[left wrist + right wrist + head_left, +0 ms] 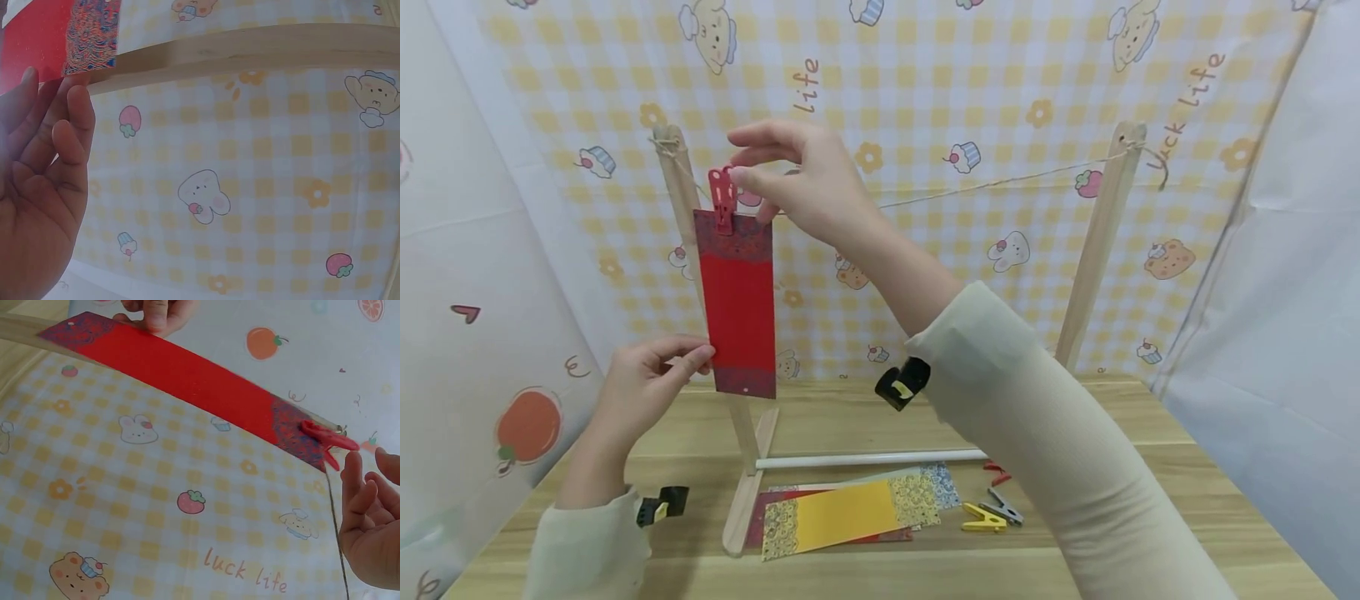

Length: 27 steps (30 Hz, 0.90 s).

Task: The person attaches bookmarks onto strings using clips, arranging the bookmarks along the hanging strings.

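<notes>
A red card (pixel 739 312) with patterned ends hangs upright at the left end of the string (pixel 1000 185). At its top edge sits a red clothespin (pixel 723 200). My left hand (pixel 651 379) pinches the card's lower left edge between thumb and fingers; the thumb lies over the edge in the right wrist view. Up by the clothespin is my right hand (pixel 808 179), its fingers and thumb spread apart. A fingertip is right at the clothespin's handle (pixel 347 439) in the right wrist view, with nothing gripped.
Two wooden posts (pixel 1093 250) carry the string, joined low down by a white rod (pixel 872 458). On the table lie a yellow card (pixel 846 517) over other cards, a yellow clothespin (pixel 983 518), a grey clothespin (pixel 1004 507) and a red one (pixel 997 473).
</notes>
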Motion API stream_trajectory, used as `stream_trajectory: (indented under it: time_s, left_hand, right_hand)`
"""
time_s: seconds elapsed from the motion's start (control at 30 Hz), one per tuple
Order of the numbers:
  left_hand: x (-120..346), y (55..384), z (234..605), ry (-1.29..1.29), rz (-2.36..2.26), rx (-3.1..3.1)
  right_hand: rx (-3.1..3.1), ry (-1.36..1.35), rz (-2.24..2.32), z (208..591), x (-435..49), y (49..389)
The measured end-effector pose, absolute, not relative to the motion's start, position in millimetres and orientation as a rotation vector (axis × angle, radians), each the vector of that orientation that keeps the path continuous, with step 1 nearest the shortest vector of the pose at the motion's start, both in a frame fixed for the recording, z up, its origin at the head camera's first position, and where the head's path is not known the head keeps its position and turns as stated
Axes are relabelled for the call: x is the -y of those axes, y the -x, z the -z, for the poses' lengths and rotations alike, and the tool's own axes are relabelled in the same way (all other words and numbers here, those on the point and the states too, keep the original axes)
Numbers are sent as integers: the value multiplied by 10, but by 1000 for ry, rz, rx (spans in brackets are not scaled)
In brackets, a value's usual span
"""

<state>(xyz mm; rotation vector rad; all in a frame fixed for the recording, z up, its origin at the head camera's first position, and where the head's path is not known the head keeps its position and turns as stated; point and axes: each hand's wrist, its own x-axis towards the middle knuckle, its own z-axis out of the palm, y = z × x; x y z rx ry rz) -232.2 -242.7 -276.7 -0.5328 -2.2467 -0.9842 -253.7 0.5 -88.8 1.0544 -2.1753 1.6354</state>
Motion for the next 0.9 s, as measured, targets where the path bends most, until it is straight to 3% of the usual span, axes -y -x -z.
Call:
stream_trajectory:
  time_s: [0.43,0.9]
  left_hand:
    - [2386,2233,2875,584,912,2384]
    - [2319,2167,3232,642,954,2730]
  right_hand:
    - [2162,-1095,-1580,1111,-394,2405]
    - [2213,-1123,-1507,1697,-853,2154]
